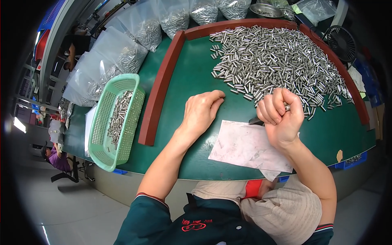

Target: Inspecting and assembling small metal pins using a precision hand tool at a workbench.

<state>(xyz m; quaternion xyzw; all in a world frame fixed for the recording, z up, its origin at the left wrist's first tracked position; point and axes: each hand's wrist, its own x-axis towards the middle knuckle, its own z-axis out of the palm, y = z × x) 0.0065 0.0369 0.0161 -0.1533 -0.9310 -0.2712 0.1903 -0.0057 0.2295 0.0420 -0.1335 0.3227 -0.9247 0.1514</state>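
Metal pins (281, 61) lie at one o'clock; the right hand (281, 116) is curled around at least one, seemingly a holding step. The left hand (199, 112) has fingertips close, pinching what I cannot tell. Next move needs careful loosening.

One head-worn fisheye looks down, near above the worktable (179, 67).

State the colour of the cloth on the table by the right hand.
Pale pink with greyish smudges; the cloth shows best in the head view.
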